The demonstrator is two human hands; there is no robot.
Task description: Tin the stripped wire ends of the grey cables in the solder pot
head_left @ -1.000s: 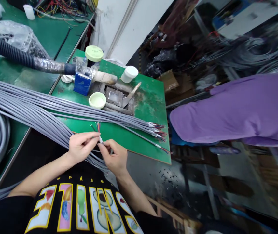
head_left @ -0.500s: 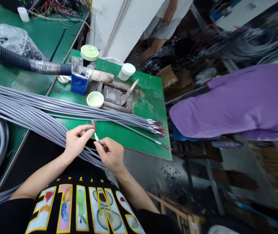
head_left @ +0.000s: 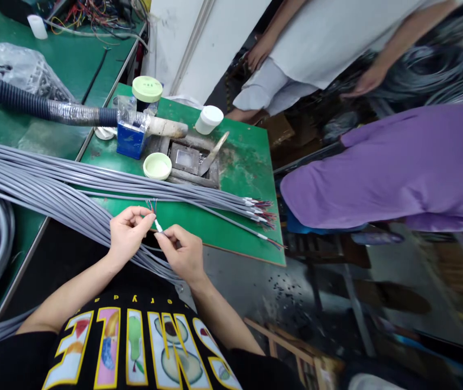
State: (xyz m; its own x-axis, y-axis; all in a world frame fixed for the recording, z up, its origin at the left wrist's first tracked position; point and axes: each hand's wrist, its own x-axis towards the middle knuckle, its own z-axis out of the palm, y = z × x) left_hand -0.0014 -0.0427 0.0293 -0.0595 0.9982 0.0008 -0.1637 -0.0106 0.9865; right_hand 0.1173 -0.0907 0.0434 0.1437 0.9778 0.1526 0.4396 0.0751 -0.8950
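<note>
The person's left hand (head_left: 128,233) is curled nearly shut, its thumb and fingers pinching a grey sheathed cable (head_left: 142,216) close to its stripped end. The right hand (head_left: 180,254) is also nearly closed, with thumb and forefinger meeting at a short white sleeve (head_left: 158,225) on that cable. Thin red and blue-toned wires (head_left: 151,206) fan upward from the end, just above the edge of a green work board (head_left: 237,173).

A long bundle of grey cables (head_left: 93,187) runs from the left of the frame across the board, its coloured ends (head_left: 261,212) lying at the board's right side. Beyond them, at upper centre, sit a pale green lid (head_left: 157,166), a blue box (head_left: 129,141) and a scorched metal tray (head_left: 185,160). At right, a co-worker's purple shirt (head_left: 386,168) bends into view.
</note>
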